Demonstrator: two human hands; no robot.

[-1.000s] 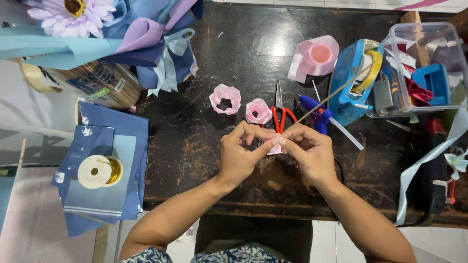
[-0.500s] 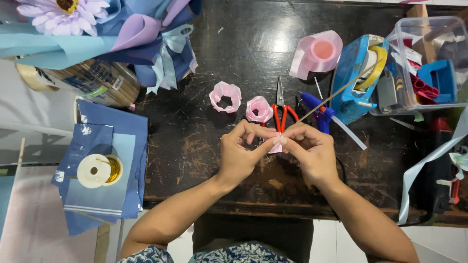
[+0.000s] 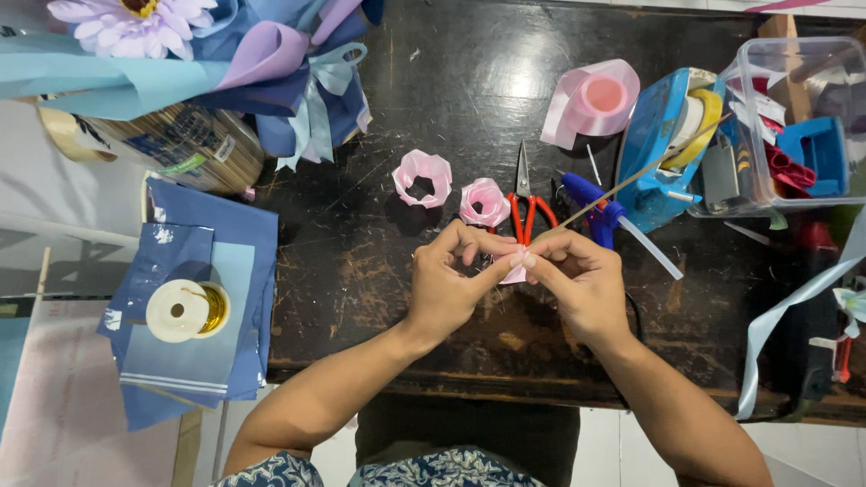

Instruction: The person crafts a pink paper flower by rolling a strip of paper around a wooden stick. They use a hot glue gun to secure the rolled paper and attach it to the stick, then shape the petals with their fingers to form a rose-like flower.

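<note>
My left hand (image 3: 448,287) and my right hand (image 3: 577,284) meet over the dark wooden table (image 3: 379,261), fingertips pinched together on a small piece of pink ribbon (image 3: 514,273). Most of the piece is hidden by my fingers. A thin wooden stick (image 3: 631,180) runs from my right hand up to the right. Just beyond my hands lie two finished pink ribbon rosettes (image 3: 422,177) (image 3: 484,202) and red-handled scissors (image 3: 525,200).
A pink ribbon roll (image 3: 591,101), a blue tape dispenser (image 3: 672,144), a blue glue gun (image 3: 600,212) and a clear plastic box of supplies (image 3: 794,117) sit at the right. Blue wrapping paper with a gold wire spool (image 3: 185,311) lies left; a bouquet (image 3: 180,45) is top left.
My hands have barely moved; the fingers shifted slightly on the pink ribbon piece.
</note>
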